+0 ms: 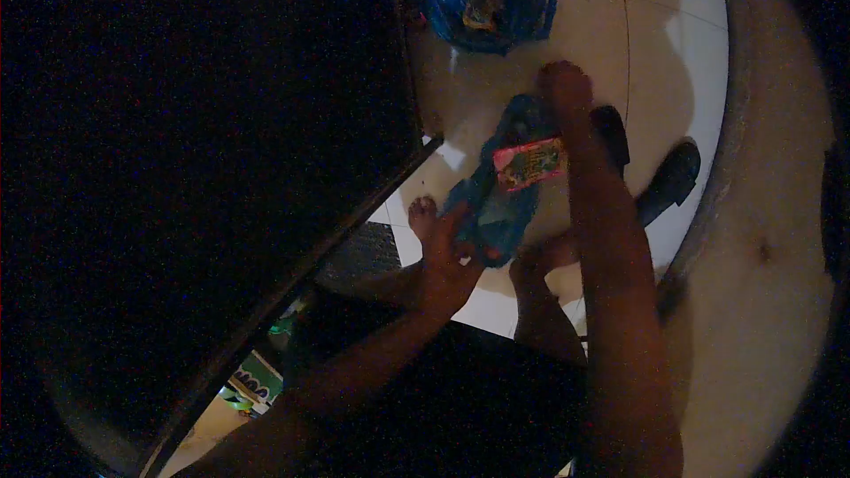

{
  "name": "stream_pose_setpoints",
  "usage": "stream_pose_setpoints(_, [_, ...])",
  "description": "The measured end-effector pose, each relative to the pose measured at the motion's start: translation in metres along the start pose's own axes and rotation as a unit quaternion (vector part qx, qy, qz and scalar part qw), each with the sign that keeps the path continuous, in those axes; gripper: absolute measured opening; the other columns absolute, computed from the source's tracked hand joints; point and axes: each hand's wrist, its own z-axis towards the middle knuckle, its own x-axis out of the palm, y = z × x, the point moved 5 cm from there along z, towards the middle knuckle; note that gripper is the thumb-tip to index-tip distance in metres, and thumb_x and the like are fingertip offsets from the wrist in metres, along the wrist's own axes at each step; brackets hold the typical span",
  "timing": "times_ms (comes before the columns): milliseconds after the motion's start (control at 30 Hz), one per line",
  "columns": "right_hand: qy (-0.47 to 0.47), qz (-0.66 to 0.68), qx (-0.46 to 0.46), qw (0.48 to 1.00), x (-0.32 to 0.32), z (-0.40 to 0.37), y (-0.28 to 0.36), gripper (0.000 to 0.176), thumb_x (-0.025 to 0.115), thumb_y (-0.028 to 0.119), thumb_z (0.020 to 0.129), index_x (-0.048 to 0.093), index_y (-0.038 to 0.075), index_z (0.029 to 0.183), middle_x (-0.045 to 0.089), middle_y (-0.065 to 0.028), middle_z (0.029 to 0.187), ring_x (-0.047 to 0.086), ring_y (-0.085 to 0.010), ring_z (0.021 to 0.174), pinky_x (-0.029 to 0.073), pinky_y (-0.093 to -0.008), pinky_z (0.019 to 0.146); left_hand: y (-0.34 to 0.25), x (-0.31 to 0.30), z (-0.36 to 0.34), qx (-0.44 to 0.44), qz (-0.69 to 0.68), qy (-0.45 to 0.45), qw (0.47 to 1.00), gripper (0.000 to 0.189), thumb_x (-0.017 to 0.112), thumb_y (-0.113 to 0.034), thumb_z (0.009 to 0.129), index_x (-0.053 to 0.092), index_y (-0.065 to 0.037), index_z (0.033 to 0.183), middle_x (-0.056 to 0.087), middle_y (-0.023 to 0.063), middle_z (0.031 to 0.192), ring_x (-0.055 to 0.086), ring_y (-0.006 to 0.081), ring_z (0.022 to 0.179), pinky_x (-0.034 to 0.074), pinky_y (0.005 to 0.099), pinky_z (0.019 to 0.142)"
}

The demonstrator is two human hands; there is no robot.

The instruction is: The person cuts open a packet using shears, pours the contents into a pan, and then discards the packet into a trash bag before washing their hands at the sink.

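Observation:
A teal plastic bag (509, 217) stretches between my hands, low over the tiled floor. My left hand (452, 261) is closed on its lower end, with the film bunched at the fingers. At its upper end is my right hand (567, 84), rounded into a fist, slightly blurred, its fingers mostly turned away. A small red-edged packet with a printed picture (531, 164) shows against the bag, close beside my right wrist. Farther off, a bright blue plastic bag (522, 13) rests on the floor with a similar printed packet in or on it.
Dark furniture (221, 124) fills the left side, its edge running diagonally near my left arm. Black footwear (677, 173) lies right of my right forearm. My bare foot (423, 214) is beside a dark mat (367, 252). A green printed box (257, 378) sits lower left.

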Motion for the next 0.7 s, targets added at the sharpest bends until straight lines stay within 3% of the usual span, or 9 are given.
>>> stream_pose_setpoints(67, [-0.067, 0.121, 0.029, 0.990, -0.020, -0.007, -0.043, 0.018, 0.055, 0.017, 0.074, 0.061, 0.005, 0.086, 0.060, -0.0119, 0.090, 0.058, -0.0275, 0.083, 0.048, -0.0377, 0.070, -0.019, 0.017, -0.001, 0.145, 0.284, 0.044, 0.947, 0.075, 0.066, 0.006, 0.064, 0.025, -0.002, 0.126, 0.034, 0.0171, 0.123, 0.047, 0.0243, 0.105, 0.048, 0.0266, 0.070])
stream_pose_setpoints(200, [-0.193, 0.375, 0.072, 0.904, -0.068, -0.085, -0.119, 0.021, 0.056, 0.022, 0.076, 0.059, 0.005, 0.088, 0.059, -0.0072, 0.079, 0.057, -0.0181, 0.078, 0.045, -0.0312, 0.068, -0.007, 0.026, 0.003, 0.160, 0.253, 0.060, 0.952, 0.079, 0.066, 0.004, 0.064, 0.020, 0.000, 0.128, 0.034, 0.0195, 0.124, 0.042, 0.0278, 0.111, 0.048, 0.0299, 0.074])
stream_pose_setpoints(267, [0.160, 0.673, 0.093, 0.716, -0.053, -0.102, -0.114, 0.024, 0.061, 0.021, 0.075, 0.057, 0.005, 0.093, 0.057, -0.0039, 0.079, 0.054, -0.0140, 0.078, 0.043, -0.0285, 0.070, -0.014, 0.037, 0.005, 0.262, 0.376, 0.071, 0.886, 0.083, 0.067, 0.003, 0.064, 0.016, 0.000, 0.129, 0.039, 0.0195, 0.121, 0.043, 0.0273, 0.110, 0.046, 0.0333, 0.076])
stream_pose_setpoints(333, [-0.107, 0.533, -0.014, 0.839, -0.010, -0.118, -0.079, 0.023, 0.060, 0.021, 0.076, 0.055, 0.005, 0.093, 0.055, -0.0019, 0.079, 0.051, -0.0116, 0.076, 0.043, -0.0275, 0.068, -0.016, 0.031, 0.021, 0.288, 0.433, 0.064, 0.852, 0.084, 0.066, 0.004, 0.064, 0.015, -0.001, 0.129, 0.040, 0.0192, 0.121, 0.044, 0.0261, 0.110, 0.046, 0.0329, 0.076])
stream_pose_setpoints(367, [-0.107, 0.533, -0.014, 0.839, 0.011, -0.122, -0.071, 0.023, 0.060, 0.021, 0.076, 0.055, 0.005, 0.093, 0.055, -0.0019, 0.079, 0.051, -0.0116, 0.076, 0.043, -0.0275, 0.068, -0.017, 0.030, 0.028, 0.314, 0.489, 0.055, 0.812, 0.084, 0.066, 0.004, 0.064, 0.014, -0.001, 0.130, 0.041, 0.0189, 0.121, 0.045, 0.0249, 0.109, 0.045, 0.0325, 0.076])
stream_pose_setpoints(467, [-0.048, 0.701, 0.011, 0.711, 0.026, -0.133, -0.043, 0.021, 0.062, 0.018, 0.072, 0.056, 0.005, 0.087, 0.056, -0.0056, 0.081, 0.054, -0.0151, 0.075, 0.044, -0.0285, 0.068, -0.020, 0.037, 0.038, 0.213, 0.393, 0.061, 0.892, 0.079, 0.064, -0.014, 0.074, 0.011, -0.001, 0.131, 0.036, 0.0138, 0.124, 0.038, 0.0239, 0.114, 0.033, 0.0350, 0.095])
stream_pose_setpoints(533, [-0.289, 0.254, -0.279, 0.880, -0.058, -0.157, 0.020, 0.019, 0.059, 0.014, 0.070, 0.056, 0.004, 0.085, 0.058, -0.0111, 0.084, 0.057, -0.0222, 0.076, 0.044, -0.0340, 0.071, -0.022, 0.016, 0.047, 0.252, 0.473, 0.021, 0.844, 0.083, 0.065, -0.009, 0.070, 0.011, -0.003, 0.132, 0.043, 0.0156, 0.118, 0.045, 0.0229, 0.105, 0.035, 0.0352, 0.089])
stream_pose_setpoints(600, [0.111, -0.016, -0.281, 0.953, -0.017, -0.154, 0.079, 0.019, 0.057, 0.013, 0.065, 0.059, 0.004, 0.082, 0.059, -0.0149, 0.086, 0.057, -0.0300, 0.079, 0.042, -0.0407, 0.076, -0.027, 0.004, 0.049, 0.288, 0.548, -0.019, 0.785, 0.087, 0.066, -0.003, 0.066, 0.011, -0.006, 0.133, 0.050, 0.0174, 0.112, 0.053, 0.0219, 0.097, 0.037, 0.0353, 0.083])
stream_pose_setpoints(700, [0.044, 0.069, -0.352, 0.933, 0.046, -0.171, 0.128, 0.017, 0.057, 0.015, 0.063, 0.061, 0.005, 0.077, 0.060, -0.0138, 0.081, 0.058, -0.0326, 0.077, 0.042, -0.0435, 0.073, -0.032, -0.018, 0.048, 0.242, 0.396, -0.023, 0.886, 0.088, 0.066, -0.005, 0.066, 0.010, -0.008, 0.134, 0.055, 0.0156, 0.105, 0.056, 0.0189, 0.085, 0.039, 0.0358, 0.078])
